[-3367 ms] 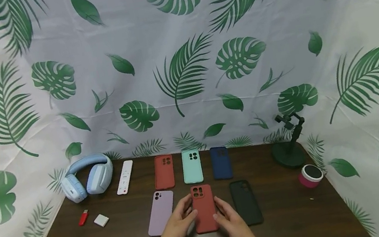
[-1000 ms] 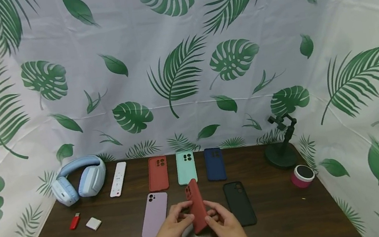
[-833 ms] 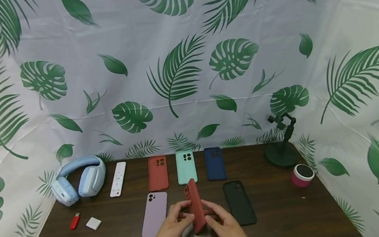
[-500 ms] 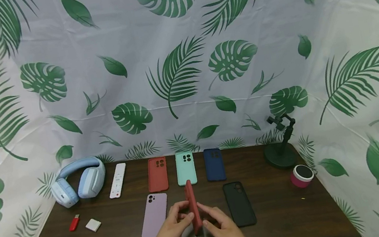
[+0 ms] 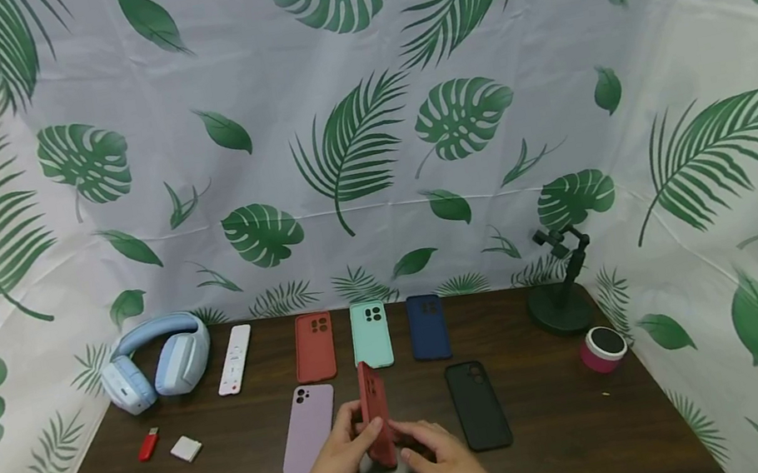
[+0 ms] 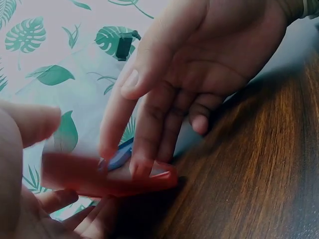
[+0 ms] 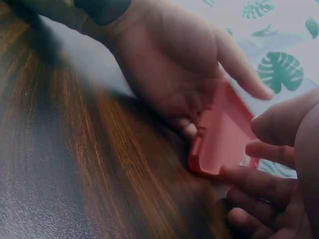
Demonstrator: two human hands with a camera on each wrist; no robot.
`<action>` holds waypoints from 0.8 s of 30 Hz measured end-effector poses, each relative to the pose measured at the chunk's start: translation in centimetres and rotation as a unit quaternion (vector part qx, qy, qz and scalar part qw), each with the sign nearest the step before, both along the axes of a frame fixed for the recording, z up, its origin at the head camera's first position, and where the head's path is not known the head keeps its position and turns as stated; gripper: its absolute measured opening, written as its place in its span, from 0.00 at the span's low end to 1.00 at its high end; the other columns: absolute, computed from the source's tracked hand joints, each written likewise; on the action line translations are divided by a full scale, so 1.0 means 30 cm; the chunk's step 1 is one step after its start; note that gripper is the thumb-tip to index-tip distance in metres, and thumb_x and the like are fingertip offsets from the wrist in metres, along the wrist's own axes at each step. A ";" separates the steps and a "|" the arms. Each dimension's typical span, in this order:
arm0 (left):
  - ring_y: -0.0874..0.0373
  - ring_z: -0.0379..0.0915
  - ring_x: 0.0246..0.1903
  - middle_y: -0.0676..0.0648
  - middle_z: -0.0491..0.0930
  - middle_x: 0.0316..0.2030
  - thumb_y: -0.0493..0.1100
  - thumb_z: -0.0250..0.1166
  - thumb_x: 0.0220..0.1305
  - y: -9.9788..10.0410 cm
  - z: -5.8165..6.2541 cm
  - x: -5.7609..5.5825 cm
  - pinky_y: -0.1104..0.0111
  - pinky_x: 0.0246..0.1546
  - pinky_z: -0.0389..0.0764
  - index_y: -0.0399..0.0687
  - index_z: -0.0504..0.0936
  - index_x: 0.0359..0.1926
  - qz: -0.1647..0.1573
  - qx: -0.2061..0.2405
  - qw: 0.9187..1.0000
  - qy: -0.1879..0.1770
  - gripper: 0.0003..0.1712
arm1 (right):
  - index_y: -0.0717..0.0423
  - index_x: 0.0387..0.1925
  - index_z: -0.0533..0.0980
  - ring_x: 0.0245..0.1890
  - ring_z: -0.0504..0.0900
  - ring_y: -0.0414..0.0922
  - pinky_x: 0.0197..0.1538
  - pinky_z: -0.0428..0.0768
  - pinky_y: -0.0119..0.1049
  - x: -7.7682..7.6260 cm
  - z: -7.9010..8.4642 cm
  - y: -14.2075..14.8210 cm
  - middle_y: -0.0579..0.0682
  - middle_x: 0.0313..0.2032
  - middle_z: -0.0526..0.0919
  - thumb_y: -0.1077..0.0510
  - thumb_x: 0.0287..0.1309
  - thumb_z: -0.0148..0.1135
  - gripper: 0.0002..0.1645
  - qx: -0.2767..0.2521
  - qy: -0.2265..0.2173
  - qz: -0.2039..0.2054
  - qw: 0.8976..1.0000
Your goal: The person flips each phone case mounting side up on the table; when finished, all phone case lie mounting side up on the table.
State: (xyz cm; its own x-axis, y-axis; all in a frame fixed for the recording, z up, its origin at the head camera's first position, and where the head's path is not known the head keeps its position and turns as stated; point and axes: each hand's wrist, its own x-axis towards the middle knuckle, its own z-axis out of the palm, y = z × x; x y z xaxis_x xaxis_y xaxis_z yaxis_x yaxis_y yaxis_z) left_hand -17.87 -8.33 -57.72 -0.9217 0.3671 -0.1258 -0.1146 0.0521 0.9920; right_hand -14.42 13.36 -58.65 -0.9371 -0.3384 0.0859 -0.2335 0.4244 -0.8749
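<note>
A red phone case (image 5: 376, 414) stands tilted on edge between my two hands, its hollow inner side turned toward the right. My left hand (image 5: 338, 459) holds it from the left, fingers behind the back and thumb along the near edge. My right hand (image 5: 450, 465) reaches in from the right with extended fingers. In the left wrist view, fingertips of the right hand (image 6: 184, 69) touch the inside of the case (image 6: 84, 174), while its thumb stays off. The right wrist view shows the hollow face of the case (image 7: 227, 132) and the left hand (image 7: 169, 64) behind it.
A lilac case (image 5: 309, 430) and a black case (image 5: 479, 405) flank the hands. Behind lie another red case (image 5: 313, 348), a mint case (image 5: 370, 335) and a navy case (image 5: 428, 327). Headphones (image 5: 183, 360), a remote (image 5: 235, 360), a stand (image 5: 562, 306) and a jar (image 5: 603, 349) sit farther out.
The red case, back side up between both hands at first, has been turned on edge and swung leftward, showing its inner side. My right hand's fingers have moved from its edge to its inside.
</note>
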 end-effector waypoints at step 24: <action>0.56 0.75 0.37 0.37 0.79 0.44 0.42 0.56 0.76 0.003 -0.008 -0.005 0.68 0.34 0.73 0.45 0.62 0.70 0.075 0.002 0.997 -0.010 0.26 | 0.41 0.53 0.84 0.51 0.80 0.39 0.53 0.77 0.36 -0.010 0.010 0.019 0.39 0.47 0.85 0.50 0.71 0.60 0.14 0.020 0.000 -0.087 0.996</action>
State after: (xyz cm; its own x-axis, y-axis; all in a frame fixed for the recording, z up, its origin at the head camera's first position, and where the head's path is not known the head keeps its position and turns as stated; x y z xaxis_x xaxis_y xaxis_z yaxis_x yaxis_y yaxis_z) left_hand -18.02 -8.23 -57.96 -0.9635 0.2264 -0.1431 -0.1404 0.0281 0.9897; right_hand -14.74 13.94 -58.36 -0.9820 -0.1730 0.0755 -0.1527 0.4929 -0.8566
